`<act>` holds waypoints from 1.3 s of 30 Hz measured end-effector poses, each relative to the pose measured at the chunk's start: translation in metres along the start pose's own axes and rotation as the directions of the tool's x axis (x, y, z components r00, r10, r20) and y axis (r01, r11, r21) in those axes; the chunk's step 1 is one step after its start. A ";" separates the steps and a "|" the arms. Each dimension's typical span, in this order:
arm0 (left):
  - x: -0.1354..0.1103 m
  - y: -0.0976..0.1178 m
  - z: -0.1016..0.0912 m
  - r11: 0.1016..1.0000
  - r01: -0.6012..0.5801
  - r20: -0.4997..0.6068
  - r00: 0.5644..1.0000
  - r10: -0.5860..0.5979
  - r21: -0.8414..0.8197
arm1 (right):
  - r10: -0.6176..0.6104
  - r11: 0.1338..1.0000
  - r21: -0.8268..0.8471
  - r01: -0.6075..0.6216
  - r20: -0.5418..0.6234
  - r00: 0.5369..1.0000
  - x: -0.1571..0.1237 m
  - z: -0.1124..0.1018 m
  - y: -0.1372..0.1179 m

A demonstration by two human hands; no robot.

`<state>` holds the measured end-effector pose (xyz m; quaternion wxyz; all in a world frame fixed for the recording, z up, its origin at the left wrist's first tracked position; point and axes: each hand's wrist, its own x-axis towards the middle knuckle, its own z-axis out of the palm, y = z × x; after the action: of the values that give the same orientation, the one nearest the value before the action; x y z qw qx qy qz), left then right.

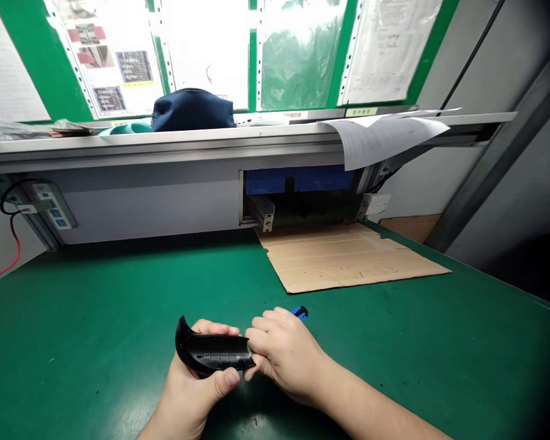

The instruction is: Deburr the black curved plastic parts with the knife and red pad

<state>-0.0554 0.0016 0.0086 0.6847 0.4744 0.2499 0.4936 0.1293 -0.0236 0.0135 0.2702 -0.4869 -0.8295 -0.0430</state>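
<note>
A black curved plastic shell [217,351], hollow side toward me and flared at its left end, lies across my left hand [197,379]. The fingers of that hand are behind the shell and the thumb presses its lower edge. My right hand [284,351] is closed in a fist at the shell's right end, its thumb and forefinger against the edge there. Past its knuckles sticks out the blue and black end of what looks like a utility knife [301,313]. The rest of the knife, blade included, is hidden in the fist.
On the green tabletop [119,305] lies a flat cardboard sheet [343,263], with dark crumbs scattered about. A shelf [187,139] at the back carries a dark blue pouch [192,110] and overhanging papers [385,137]. A power strip [52,205] with cables is at the left.
</note>
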 end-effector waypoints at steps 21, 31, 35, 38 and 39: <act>0.000 0.003 0.010 0.966 0.107 -0.012 0.994 -0.113 -0.234 | 0.049 0.818 0.573 -0.057 0.029 0.998 -0.002 -0.005 -0.002; 0.008 -0.006 0.003 0.894 0.208 -0.024 0.971 -0.236 -0.397 | 0.239 0.787 0.612 -0.080 -0.182 0.954 -0.002 0.004 -0.019; 0.012 -0.008 -0.002 0.837 0.211 -0.007 0.968 -0.249 -0.505 | 0.316 0.668 0.725 -0.167 -0.073 0.946 0.000 0.014 -0.027; 0.011 -0.013 -0.003 0.805 0.228 0.003 0.963 -0.271 -0.548 | 0.263 0.723 0.670 -0.170 -0.039 0.964 0.000 0.019 -0.030; 0.010 -0.015 -0.003 0.802 0.231 0.010 0.963 -0.270 -0.551 | 0.256 0.757 0.632 -0.170 -0.047 0.966 0.000 0.020 -0.030</act>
<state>-0.0479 0.0108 -0.0047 0.8415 0.2044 0.1824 0.4657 0.0963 -0.0332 0.0024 0.4723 -0.4577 -0.7165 0.2324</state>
